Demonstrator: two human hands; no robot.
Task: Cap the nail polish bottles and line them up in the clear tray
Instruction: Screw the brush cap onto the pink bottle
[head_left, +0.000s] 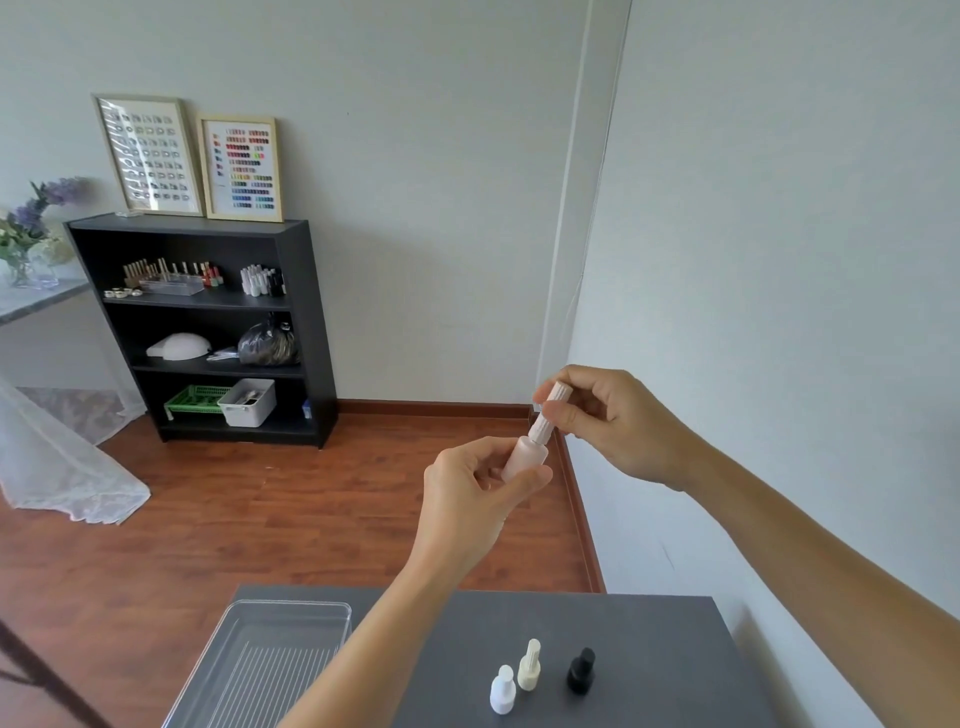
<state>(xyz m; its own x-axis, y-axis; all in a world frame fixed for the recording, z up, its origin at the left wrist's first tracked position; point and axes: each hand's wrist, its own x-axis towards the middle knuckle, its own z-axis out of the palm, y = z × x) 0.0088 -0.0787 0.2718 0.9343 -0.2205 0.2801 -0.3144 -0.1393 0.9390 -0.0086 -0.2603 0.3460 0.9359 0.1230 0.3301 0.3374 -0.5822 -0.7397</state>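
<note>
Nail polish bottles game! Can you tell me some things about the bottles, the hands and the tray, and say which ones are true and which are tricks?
1. The left hand holds the pink bottle. True.
2. The right hand pinches the pink cap. True.
3. The clear tray already holds two bottles. False: no bottles show in it.
4. Three bottles stand on the grey table: white bottle, cream bottle, black bottle. True.
5. The black bottle stands left of the white one. False: it stands right of it.
</note>
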